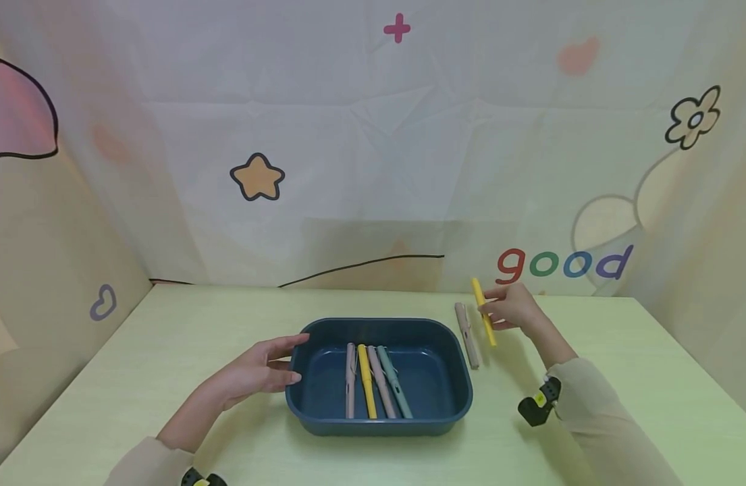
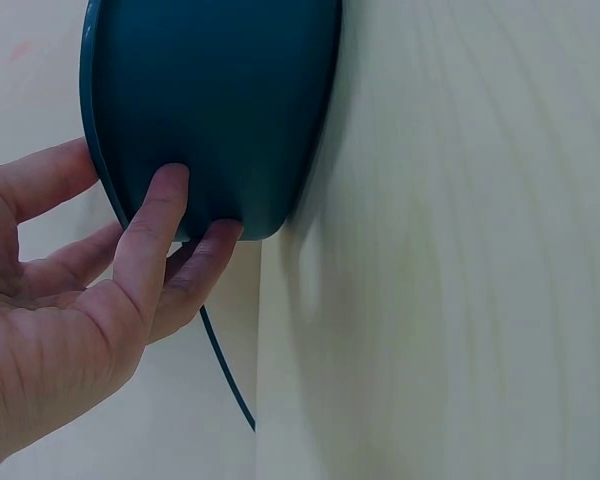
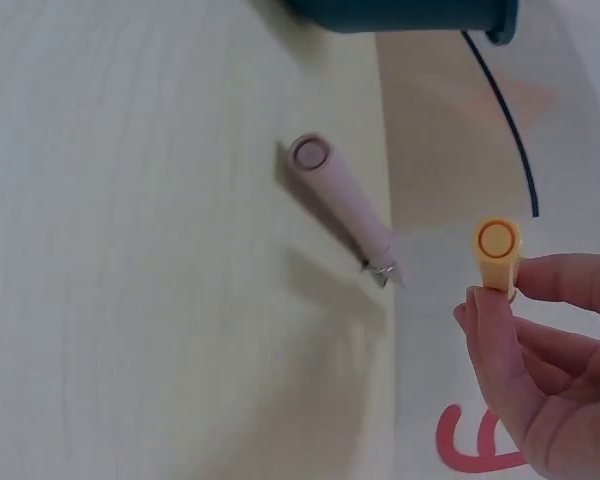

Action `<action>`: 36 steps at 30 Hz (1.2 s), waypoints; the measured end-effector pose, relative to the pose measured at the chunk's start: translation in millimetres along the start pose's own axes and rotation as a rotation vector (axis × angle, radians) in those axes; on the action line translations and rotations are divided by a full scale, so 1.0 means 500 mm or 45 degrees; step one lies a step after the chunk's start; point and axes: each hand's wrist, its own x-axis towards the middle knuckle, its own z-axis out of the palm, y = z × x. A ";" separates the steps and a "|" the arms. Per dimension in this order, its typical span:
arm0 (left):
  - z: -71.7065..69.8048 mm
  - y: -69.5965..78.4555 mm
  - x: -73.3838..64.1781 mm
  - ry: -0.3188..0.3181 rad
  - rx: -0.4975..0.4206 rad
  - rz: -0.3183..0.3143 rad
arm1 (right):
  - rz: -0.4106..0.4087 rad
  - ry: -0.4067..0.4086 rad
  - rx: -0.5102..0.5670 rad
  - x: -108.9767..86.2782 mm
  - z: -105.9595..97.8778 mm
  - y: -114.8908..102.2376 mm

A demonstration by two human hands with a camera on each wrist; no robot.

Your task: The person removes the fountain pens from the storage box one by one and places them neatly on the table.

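My left hand (image 1: 254, 371) holds the left end of a dark blue plastic box (image 1: 379, 427), one finger at its rim and other fingertips against the outer wall in the left wrist view. In the box lie several capped pens side by side: a yellow pen (image 1: 367, 381), two pale pinkish pens and a blue-green pen (image 1: 395, 383). Above the table's far right part, my right hand (image 1: 511, 307) pinches another yellow pen (image 3: 497, 245) between thumb and fingers, its end turned to the wrist camera. A pale pinkish pen (image 1: 466, 334) lies on the table just left of it.
The pale wood-grain table (image 1: 227, 310) ends at the back against a printed cloth (image 1: 348, 169) hung upright. Cloth walls also stand along both sides. The loose pinkish pen lies close by the box's right end.
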 end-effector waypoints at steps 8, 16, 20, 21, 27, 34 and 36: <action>-0.001 0.001 -0.002 -0.016 -0.021 0.012 | 0.098 -0.024 -0.028 0.011 0.006 0.025; -0.001 -0.001 -0.002 -0.021 -0.017 0.020 | 0.112 -0.054 -0.055 0.013 0.013 0.041; -0.002 -0.002 -0.001 -0.023 -0.012 0.019 | 0.122 -0.059 -0.073 0.012 0.018 0.042; -0.003 -0.003 -0.001 -0.024 -0.011 0.019 | 0.128 -0.059 -0.076 0.013 0.019 0.042; -0.004 -0.003 -0.001 -0.029 -0.021 0.025 | 0.155 -0.058 -0.105 0.020 0.024 0.046; -0.001 0.000 -0.001 -0.014 -0.008 0.014 | 0.170 -0.052 -0.142 0.023 0.030 0.051; -0.001 0.000 -0.001 -0.013 -0.005 0.013 | 0.176 -0.048 -0.148 0.025 0.032 0.052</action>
